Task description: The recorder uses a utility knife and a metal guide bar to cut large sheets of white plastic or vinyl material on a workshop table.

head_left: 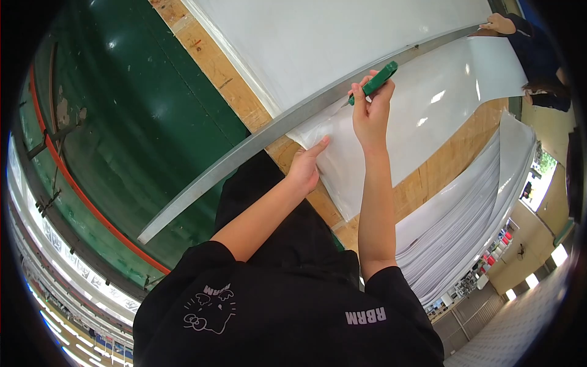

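My right hand (pixel 371 109) grips a green utility knife (pixel 377 82), its tip against the edge of a long metal straightedge (pixel 244 150) that runs diagonally across a white sheet (pixel 342 43). My left hand (pixel 306 166) rests with fingers spread on the glossy white strip (pixel 428 116) below the straightedge, pressing it onto the wooden table (pixel 211 61). Another person's hand (pixel 498 24) holds the far end of the straightedge at the upper right.
A stack of white sheets (pixel 465 220) lies at the right, past the table's near edge. A green floor (pixel 140 122) with a red line lies to the left. The other person in dark clothes stands at the far right.
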A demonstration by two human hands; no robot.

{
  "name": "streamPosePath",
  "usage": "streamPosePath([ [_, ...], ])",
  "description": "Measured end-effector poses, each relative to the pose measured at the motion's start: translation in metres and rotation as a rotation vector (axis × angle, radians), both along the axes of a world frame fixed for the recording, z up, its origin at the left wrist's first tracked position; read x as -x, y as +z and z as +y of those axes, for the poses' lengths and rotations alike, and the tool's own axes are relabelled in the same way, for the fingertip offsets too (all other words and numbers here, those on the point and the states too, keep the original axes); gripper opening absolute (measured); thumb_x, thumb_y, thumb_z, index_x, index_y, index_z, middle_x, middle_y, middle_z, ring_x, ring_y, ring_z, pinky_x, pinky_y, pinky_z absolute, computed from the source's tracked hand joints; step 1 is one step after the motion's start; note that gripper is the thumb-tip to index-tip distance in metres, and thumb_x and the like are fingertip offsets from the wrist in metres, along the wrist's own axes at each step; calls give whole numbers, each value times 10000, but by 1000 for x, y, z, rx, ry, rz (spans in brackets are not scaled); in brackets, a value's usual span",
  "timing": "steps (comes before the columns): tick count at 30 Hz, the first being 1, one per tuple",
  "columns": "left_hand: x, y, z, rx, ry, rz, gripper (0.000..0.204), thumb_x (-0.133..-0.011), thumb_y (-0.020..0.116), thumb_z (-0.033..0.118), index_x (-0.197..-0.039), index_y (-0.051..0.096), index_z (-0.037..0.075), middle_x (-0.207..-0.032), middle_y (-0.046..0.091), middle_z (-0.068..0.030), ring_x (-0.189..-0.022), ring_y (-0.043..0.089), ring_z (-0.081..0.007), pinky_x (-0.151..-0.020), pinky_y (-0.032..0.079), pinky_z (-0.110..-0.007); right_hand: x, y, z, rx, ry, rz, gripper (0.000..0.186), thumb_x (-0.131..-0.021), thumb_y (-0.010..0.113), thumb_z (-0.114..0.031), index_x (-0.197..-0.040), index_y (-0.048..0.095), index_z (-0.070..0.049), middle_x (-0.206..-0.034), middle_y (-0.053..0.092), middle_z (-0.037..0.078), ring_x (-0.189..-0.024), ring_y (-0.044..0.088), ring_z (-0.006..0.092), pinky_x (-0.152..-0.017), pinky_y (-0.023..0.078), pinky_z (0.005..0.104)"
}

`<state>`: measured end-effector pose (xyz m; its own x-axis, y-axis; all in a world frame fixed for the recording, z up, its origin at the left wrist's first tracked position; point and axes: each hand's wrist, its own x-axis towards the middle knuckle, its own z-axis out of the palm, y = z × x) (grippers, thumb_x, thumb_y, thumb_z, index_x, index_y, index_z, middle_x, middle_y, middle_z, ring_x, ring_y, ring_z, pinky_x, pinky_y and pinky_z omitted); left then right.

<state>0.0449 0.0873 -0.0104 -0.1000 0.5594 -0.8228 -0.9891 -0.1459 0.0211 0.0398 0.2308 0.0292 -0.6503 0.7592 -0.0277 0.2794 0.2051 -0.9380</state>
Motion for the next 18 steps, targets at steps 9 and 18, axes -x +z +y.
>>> streamPosePath([
  [9,-1,-4,-2,-43,15,2,400,-815,692,166,-1159,531,38,-1137,578,-51,-1081,517,-179,-948,389,-334,-8,-14,-13,-13,-11,-38,323,-883,540,-9,-1136,339,1,-955,459,72,-825,539,145,-701,488,251],
  [18,-4,-11,-4,-104,28,-9,369,-827,677,156,-1150,537,48,-1105,597,-55,-1044,548,-178,-908,430,-351,-14,-11,-22,175,-66,102,329,-858,571,-22,-1085,334,2,-954,444,79,-833,527,150,-720,507,284],
])
